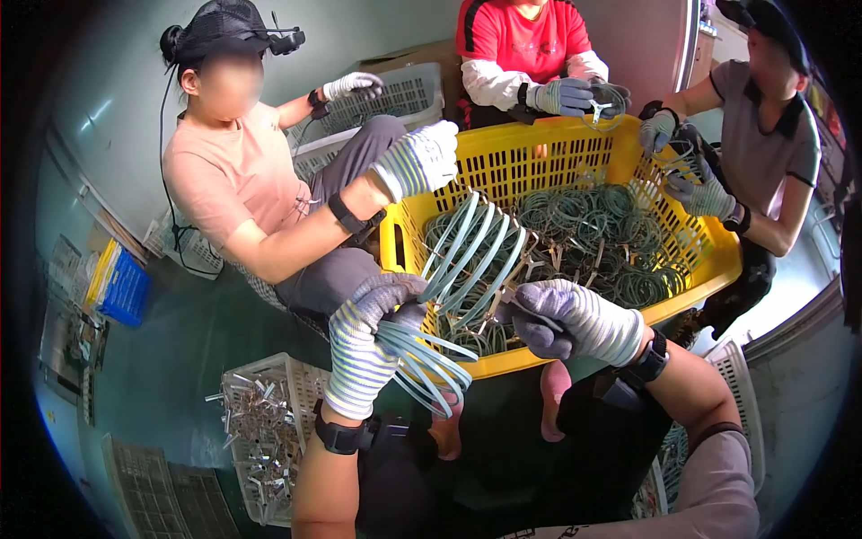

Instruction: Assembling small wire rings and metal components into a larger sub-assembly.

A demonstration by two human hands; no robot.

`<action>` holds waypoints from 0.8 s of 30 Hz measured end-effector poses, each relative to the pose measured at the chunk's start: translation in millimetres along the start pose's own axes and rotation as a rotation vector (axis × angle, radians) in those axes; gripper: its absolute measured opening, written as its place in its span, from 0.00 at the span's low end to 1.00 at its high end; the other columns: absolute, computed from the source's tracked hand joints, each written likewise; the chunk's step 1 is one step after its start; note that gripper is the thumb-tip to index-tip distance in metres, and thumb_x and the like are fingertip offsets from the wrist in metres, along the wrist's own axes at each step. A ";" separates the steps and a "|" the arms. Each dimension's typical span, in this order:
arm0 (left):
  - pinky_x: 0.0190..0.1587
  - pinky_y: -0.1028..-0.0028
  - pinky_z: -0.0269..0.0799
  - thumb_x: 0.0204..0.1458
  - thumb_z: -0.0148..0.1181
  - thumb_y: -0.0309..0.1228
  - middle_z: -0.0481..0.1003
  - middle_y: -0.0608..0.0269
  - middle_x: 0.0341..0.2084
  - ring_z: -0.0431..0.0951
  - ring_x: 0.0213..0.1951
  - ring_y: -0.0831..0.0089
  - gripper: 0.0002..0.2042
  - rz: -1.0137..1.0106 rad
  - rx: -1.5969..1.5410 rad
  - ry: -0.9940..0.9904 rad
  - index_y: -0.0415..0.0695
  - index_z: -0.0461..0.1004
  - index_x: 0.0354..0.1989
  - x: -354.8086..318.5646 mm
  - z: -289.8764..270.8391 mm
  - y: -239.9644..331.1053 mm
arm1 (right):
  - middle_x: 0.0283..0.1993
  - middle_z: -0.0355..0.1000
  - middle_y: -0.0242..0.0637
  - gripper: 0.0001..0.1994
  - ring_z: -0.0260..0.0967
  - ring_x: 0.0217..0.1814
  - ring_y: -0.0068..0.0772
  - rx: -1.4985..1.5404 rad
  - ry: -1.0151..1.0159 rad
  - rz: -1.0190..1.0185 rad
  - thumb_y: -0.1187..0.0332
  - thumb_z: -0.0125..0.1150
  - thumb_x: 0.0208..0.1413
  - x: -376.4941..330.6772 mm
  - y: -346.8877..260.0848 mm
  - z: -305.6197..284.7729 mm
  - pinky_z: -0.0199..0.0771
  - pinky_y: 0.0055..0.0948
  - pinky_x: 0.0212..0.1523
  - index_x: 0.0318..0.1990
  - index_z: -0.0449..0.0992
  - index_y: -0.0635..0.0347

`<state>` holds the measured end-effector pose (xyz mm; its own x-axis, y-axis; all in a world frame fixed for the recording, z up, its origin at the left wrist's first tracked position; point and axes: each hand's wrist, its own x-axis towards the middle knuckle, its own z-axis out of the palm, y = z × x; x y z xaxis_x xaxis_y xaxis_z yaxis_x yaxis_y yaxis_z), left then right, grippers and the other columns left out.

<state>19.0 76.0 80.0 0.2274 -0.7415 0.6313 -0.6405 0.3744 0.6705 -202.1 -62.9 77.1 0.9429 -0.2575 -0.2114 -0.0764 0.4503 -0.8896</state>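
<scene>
Green ring clamps (471,256) are fanning out above the yellow crate (691,274), the gloved left hand (364,346) clutching one bunch and the right hand (575,319) pinching another, which are risking snagging and spilling.

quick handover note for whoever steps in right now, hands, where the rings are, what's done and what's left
Left hand, gloved, grips a bundle of pale blue-green rings in front of the yellow crate.
Right hand, gloved, pinches the near end of a fanned set of rings at the crate's near rim; a co-worker's gloved hand holds the far end.
Done: the bundle is out of the crate.
Left: a tangled pile of rings lies in the crate.
White basket of metal clips sits lower left.
</scene>
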 end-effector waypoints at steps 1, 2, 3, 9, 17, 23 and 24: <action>0.35 0.76 0.72 0.43 0.62 0.18 0.78 0.59 0.33 0.78 0.32 0.71 0.10 0.031 0.076 0.018 0.40 0.76 0.35 0.0 0.6 1.2 | 0.18 0.60 0.22 0.23 0.52 0.14 0.13 0.022 -0.011 0.005 0.49 0.46 0.62 0.8 0.8 -1.6 0.49 0.14 0.16 0.47 0.72 0.62; 0.36 0.74 0.72 0.43 0.62 0.18 0.78 0.58 0.32 0.78 0.32 0.69 0.09 0.062 0.151 0.035 0.40 0.77 0.34 -0.1 1.1 2.5 | 0.18 0.60 0.22 0.23 0.52 0.14 0.13 0.044 -0.021 0.010 0.49 0.46 0.62 1.2 1.5 -2.8 0.49 0.13 0.16 0.47 0.72 0.62; 0.36 0.74 0.72 0.43 0.62 0.18 0.78 0.58 0.32 0.78 0.32 0.69 0.09 0.060 0.151 0.034 0.40 0.77 0.34 -0.1 1.4 4.6 | 0.18 0.60 0.22 0.23 0.52 0.14 0.13 0.046 -0.021 0.011 0.49 0.46 0.62 1.2 2.1 -3.5 0.49 0.13 0.16 0.47 0.72 0.62; 0.36 0.73 0.72 0.43 0.64 0.20 0.78 0.58 0.28 0.79 0.31 0.68 0.07 0.074 0.189 0.052 0.39 0.77 0.32 3.5 -1.7 11.2 | 0.18 0.61 0.23 0.23 0.51 0.13 0.13 0.057 -0.060 -0.001 0.49 0.46 0.62 0.2 0.0 -2.8 0.48 0.13 0.16 0.47 0.72 0.61; 0.36 0.73 0.73 0.47 0.62 0.26 0.78 0.60 0.27 0.79 0.29 0.70 0.10 -0.195 0.016 0.039 0.38 0.75 0.38 -7.6 -11.6 22.6 | 0.17 0.61 0.24 0.20 0.50 0.13 0.12 -0.061 -0.019 0.018 0.53 0.46 0.62 1.8 -2.1 5.6 0.50 0.15 0.14 0.38 0.72 0.64; 0.37 0.68 0.73 0.49 0.60 0.28 0.77 0.58 0.31 0.79 0.34 0.63 0.10 0.131 0.021 0.000 0.43 0.73 0.41 -6.4 5.2 -1.8 | 0.42 0.69 0.38 0.23 0.61 0.40 0.28 0.133 0.128 -0.303 0.57 0.44 0.59 11.4 43.6 -14.5 0.59 0.27 0.41 0.52 0.67 0.70; 0.35 0.68 0.72 0.46 0.62 0.30 0.77 0.57 0.29 0.79 0.33 0.61 0.10 0.088 -0.182 -0.061 0.43 0.73 0.37 -4.2 7.2 -0.5 | 0.53 0.67 0.43 0.22 0.60 0.60 0.36 0.157 0.084 -0.508 0.59 0.44 0.60 8.6 54.0 -20.4 0.55 0.36 0.62 0.54 0.65 0.69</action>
<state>13.1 74.9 74.2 0.1278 -0.7319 0.6693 -0.5113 0.5296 0.6768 -204.7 -58.2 19.0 0.8188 -0.5406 0.1931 0.4383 0.3716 -0.8184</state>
